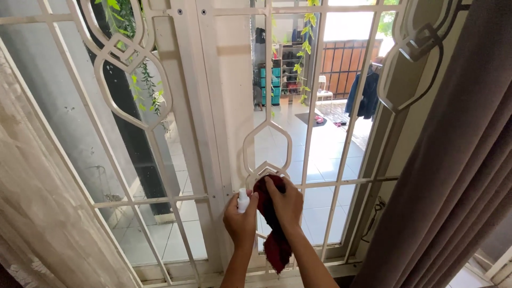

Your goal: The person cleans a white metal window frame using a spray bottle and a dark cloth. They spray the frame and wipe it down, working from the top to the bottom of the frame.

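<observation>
Cream metal grille (266,133) between curtains, perhaps.

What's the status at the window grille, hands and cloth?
Left hand grips small white spray bottle. Right hand presses dark red cloth on white grille. Nothing in the way.

Dark red cloth (272,224) — soft, matt, white plastic bottle (243,200), cream-painted metal grille (266,133), glossy floor tiles (320,154)

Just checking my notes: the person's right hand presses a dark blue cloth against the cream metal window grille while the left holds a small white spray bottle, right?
Not quite. The head view shows the cloth under the right hand is dark red, not blue. It is pressed against the cream metal window grille, and the left hand holds the small white spray bottle.
</observation>
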